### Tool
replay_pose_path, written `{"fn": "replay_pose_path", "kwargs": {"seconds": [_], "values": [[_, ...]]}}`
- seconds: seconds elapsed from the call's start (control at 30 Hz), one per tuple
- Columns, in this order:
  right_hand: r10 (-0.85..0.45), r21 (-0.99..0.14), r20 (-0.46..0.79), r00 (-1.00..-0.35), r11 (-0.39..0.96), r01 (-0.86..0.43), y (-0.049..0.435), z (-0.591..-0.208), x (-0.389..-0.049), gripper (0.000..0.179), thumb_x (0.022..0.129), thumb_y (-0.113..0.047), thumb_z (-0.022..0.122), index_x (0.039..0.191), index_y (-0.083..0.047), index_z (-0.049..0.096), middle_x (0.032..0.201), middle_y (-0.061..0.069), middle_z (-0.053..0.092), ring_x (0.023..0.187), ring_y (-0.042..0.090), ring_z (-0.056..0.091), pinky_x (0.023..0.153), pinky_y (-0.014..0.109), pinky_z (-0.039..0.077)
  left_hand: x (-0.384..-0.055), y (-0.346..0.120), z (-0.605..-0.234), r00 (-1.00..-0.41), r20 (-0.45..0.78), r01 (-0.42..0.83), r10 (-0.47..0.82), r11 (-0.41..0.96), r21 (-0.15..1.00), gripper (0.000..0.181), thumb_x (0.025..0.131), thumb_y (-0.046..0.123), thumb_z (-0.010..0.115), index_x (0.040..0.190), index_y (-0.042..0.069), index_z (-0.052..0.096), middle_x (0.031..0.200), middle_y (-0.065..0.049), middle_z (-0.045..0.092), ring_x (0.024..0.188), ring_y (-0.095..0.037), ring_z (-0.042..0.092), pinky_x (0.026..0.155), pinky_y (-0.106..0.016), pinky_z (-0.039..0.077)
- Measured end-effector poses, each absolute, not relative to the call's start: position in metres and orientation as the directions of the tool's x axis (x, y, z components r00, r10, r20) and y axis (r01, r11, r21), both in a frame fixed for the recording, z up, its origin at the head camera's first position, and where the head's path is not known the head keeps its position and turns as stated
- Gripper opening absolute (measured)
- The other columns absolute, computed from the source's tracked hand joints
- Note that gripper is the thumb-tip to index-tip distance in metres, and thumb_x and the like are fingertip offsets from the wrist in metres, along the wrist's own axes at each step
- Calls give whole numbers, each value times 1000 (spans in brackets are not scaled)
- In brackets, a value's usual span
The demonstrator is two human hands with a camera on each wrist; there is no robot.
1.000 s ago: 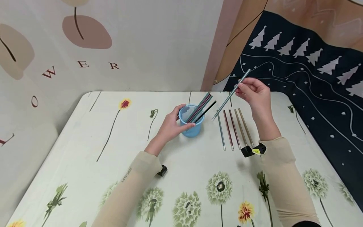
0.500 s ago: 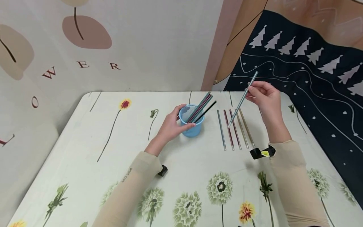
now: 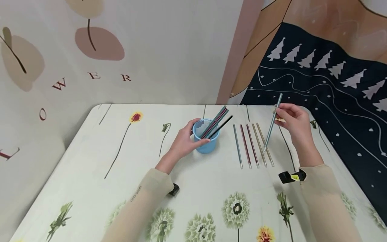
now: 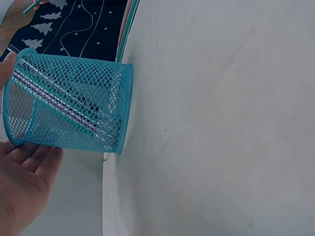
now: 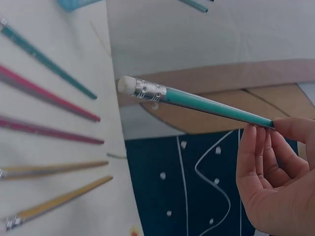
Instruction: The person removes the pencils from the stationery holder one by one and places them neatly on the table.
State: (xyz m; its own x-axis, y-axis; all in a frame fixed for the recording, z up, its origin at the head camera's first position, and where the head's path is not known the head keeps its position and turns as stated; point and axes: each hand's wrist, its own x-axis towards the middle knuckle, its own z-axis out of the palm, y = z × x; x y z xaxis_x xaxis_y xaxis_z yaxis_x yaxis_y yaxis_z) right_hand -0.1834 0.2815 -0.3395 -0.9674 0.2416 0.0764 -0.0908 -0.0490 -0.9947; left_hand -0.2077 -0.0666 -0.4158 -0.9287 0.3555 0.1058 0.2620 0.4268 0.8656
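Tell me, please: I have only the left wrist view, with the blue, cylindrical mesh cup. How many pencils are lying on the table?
Observer: Five slim pencils lie in a row on the white, flower-printed table.
Operator: Thank you. Are there gold ones among them?
Observer: Yes, two gold pencils; in the head view they are at the right end of the row.
Operator: And the slim teal pencil in the right grip, does it have an eraser?
Observer: Yes, the right wrist view shows a white eraser on the end away from the fingers.
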Motion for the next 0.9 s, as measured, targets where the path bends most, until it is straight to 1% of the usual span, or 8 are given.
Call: {"fn": "replay_pose_path", "kwargs": {"seconds": [0.1,0.23,0.43,0.63,0.7,0.8,0.9], "values": [[235,-997,58,-970,-34,-68,289,-346,-181,10,94,-12,68,104,-12,67,91,-10,70,77,2,67,67,14,58,-206,-67,-418,-932,91,248,351,434,866,86,84,34,81,153,12,34,147,-11,52,138,-27,51,114,-41,43],[234,-999,43,-971,-7,-46,295,-351,-180,10,94,-13,68,104,-12,67,91,-12,70,76,2,66,67,13,57,-207,-67,-417,-932,108,260,347,429,865,85,84,32,81,152,11,34,147,-11,53,138,-28,51,114,-42,43],[253,-998,1,-968,63,15,305,-359,-178,10,97,-15,65,106,-14,66,91,-14,67,77,-1,64,67,11,56,-209,-66,-416,-929,106,262,356,425,867,86,84,33,80,153,11,34,147,-11,52,138,-28,51,114,-42,43],[248,-995,-47,-968,70,67,314,-368,-183,7,96,-15,66,102,-16,66,89,-14,67,77,0,63,66,12,57,-209,-66,-415,-931,99,255,352,430,866,86,85,34,80,153,12,33,148,-10,51,138,-28,51,114,-42,43],[249,-990,-60,-967,112,90,320,-375,-187,6,96,-18,66,102,-19,66,90,-15,67,78,0,62,67,13,57,-209,-66,-414,-930,101,258,354,432,864,86,85,34,80,153,12,33,148,-11,51,138,-28,51,114,-43,43],[269,-983,-80,-960,138,121,337,-399,-199,11,92,-24,72,103,-22,69,92,-15,67,80,1,63,68,15,58,-209,-65,-414,-930,100,258,354,436,862,86,85,34,80,153,12,33,148,-11,51,138,-28,50,114,-43,43],[259,-970,-95,-961,193,147,349,-416,-206,14,93,-29,71,106,-25,70,95,-16,67,82,0,64,69,16,58,-208,-65,-415,-931,93,253,354,440,861,87,85,34,80,154,11,32,149,-11,50,139,-28,50,114,-43,43]]}}
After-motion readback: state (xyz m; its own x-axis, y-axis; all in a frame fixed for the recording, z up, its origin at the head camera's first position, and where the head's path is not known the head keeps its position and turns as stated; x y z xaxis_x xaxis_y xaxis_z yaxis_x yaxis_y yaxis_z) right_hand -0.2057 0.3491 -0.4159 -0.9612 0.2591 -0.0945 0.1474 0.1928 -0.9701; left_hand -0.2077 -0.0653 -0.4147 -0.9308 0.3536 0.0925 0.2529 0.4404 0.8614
